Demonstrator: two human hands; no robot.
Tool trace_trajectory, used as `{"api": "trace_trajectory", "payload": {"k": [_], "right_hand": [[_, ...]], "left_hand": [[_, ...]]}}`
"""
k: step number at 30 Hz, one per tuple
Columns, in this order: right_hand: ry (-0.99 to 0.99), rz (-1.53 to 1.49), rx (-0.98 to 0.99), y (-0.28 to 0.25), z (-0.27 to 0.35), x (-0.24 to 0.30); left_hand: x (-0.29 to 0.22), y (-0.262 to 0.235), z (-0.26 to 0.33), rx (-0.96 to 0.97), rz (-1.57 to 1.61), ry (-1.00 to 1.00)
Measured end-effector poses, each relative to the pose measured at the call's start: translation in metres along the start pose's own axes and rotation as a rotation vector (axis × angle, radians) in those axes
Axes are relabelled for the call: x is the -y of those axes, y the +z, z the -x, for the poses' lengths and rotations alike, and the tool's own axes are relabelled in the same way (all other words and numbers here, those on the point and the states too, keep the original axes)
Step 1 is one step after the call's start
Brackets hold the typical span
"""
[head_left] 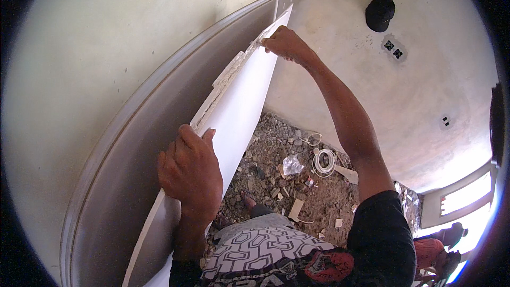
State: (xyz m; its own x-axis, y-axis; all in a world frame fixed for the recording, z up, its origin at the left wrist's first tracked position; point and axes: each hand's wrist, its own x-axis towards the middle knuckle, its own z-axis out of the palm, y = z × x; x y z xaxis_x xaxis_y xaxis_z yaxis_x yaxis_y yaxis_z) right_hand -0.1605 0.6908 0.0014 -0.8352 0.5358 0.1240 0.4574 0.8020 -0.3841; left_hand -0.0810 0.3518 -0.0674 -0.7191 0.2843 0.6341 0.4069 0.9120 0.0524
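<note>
**A:** What do you see in the head view?

**B:** A big white board (241,106) stands on its edge. It runs from the low left of the frame up to the top middle. It leans close to the grey cornice (159,127) on the wall (95,48).

**A:** Where are the hands?

**B:** The left hand (191,172) is in the low middle. Its fingers wrap over the board's top edge and grip it tight. The right hand (286,43) is far away, near the top middle. It pinches the same edge up near the board's far corner. So the two hands are wide apart, both clamped on the board.

**A:** How should the board be held well?

**B:** I think keeping the hands wide apart is good. A long thin board can bend or snap in the middle. The top edge looks rough and crumbly, so a soft, firm grip is best there.

**A:** What else is there?

**B:** The floor (276,180) at the low middle is bumpy with rubble. A wire coil (324,162) and a plastic scrap (292,165) lie there, near a foot (247,199). Feet should step with care. A black cap (380,13) hangs on the far wall at the top right.
</note>
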Motion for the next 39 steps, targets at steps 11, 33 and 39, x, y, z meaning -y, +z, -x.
{"api": "trace_trajectory", "payload": {"k": [11, 33, 39], "right_hand": [[-0.25, 0.072, -0.102, 0.019, 0.025, -0.001], [-0.16, 0.37, 0.052, 0.012, 0.032, 0.034], [-0.113, 0.392, 0.094, 0.006, 0.048, 0.066]], "left_hand": [[0.002, 0.0, -0.001, 0.05, 0.028, -0.006], [0.004, 0.0, -0.004, 0.063, 0.08, 0.016], [0.006, 0.005, 0.0, 0.053, 0.098, 0.002]]}}
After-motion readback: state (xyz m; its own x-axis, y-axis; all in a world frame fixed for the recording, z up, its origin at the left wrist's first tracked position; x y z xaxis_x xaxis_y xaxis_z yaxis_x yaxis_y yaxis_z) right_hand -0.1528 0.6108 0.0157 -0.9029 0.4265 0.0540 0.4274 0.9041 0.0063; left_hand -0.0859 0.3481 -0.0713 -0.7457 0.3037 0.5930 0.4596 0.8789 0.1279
